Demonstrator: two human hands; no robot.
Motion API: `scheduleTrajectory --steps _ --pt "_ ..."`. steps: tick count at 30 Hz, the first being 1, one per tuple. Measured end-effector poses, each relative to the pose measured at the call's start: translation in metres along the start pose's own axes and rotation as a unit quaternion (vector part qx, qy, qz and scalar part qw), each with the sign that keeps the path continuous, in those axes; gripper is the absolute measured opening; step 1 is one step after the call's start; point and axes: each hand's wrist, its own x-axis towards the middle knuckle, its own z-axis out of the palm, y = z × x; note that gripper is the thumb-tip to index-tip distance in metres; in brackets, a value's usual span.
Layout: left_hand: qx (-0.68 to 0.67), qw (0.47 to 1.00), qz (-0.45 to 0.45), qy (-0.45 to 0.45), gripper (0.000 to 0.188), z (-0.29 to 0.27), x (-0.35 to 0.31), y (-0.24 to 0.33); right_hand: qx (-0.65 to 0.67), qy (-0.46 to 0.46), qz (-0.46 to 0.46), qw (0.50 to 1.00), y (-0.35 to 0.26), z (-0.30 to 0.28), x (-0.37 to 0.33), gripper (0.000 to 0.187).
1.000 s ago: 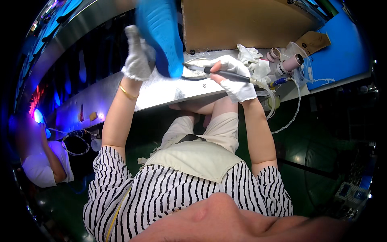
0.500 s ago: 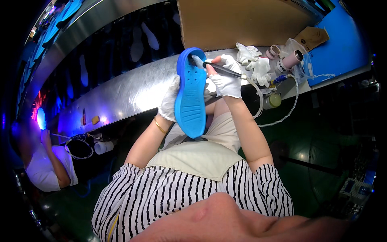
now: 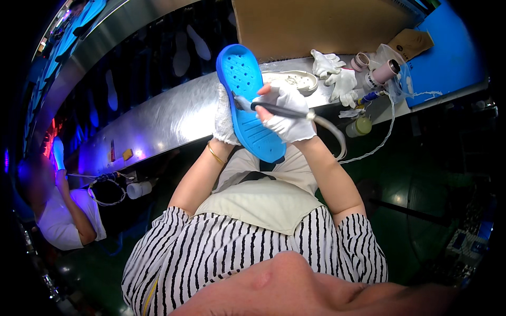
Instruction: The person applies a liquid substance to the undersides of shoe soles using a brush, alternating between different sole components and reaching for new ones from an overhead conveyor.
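Observation:
A blue shoe sole (image 3: 243, 76) with a raised rim, small holes at its far end and grooves at its near end is held up above my lap. My gloved left hand (image 3: 225, 120) is closed round its left edge, the fingers partly hidden beneath. In my gloved right hand (image 3: 291, 109), thumb and fingertips bare, is a brush (image 3: 284, 111) with a black handle and a pale hose at its back end. Its pale tip lies at the inner left rim, around the middle of the sole. A white sole (image 3: 292, 80) with holes rests on the bench behind.
Along the metal bench (image 3: 174, 118) stand a cardboard panel (image 3: 321, 29), white gloves (image 3: 345, 84), a pink flask (image 3: 380, 73) and a blue panel (image 3: 448, 58). A yellowish jar (image 3: 360, 126) is at the bench's front edge. At far left another person (image 3: 68, 216) holds a glowing sole.
The sole's far end has tilted left, and its near end has swung right. The brush has moved from the far end down to the left rim near the middle. The white sole shows more.

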Motion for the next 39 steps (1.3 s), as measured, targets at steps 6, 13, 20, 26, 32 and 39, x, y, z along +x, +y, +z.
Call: scheduleTrajectory --steps 6,13,20,26,32,39 --pt "0.101 0.993 0.043 0.033 0.084 -0.001 0.013 0.01 -0.102 0.005 -0.127 0.987 0.005 0.007 -0.008 0.028" --pt "0.055 0.998 0.035 0.005 0.085 0.011 0.013 0.033 -0.151 -0.022 -0.128 0.98 -0.006 0.004 -0.011 0.025" --pt "-0.028 0.996 0.024 -0.078 0.087 0.029 0.004 0.034 -0.035 0.02 -0.002 0.999 -0.003 -0.012 0.0 0.016" --pt "-0.12 0.987 0.001 -0.109 0.088 0.024 -0.007 0.014 0.095 0.051 -0.022 0.994 -0.008 -0.019 0.006 0.018" --pt "0.044 0.993 0.07 -0.081 0.094 0.049 0.006 0.032 0.029 -0.027 -0.068 0.997 -0.021 0.009 -0.012 0.019" --pt "0.023 0.982 0.118 -0.144 0.094 0.051 0.008 0.039 -0.029 -0.001 -0.119 0.993 -0.011 0.02 -0.015 0.02"
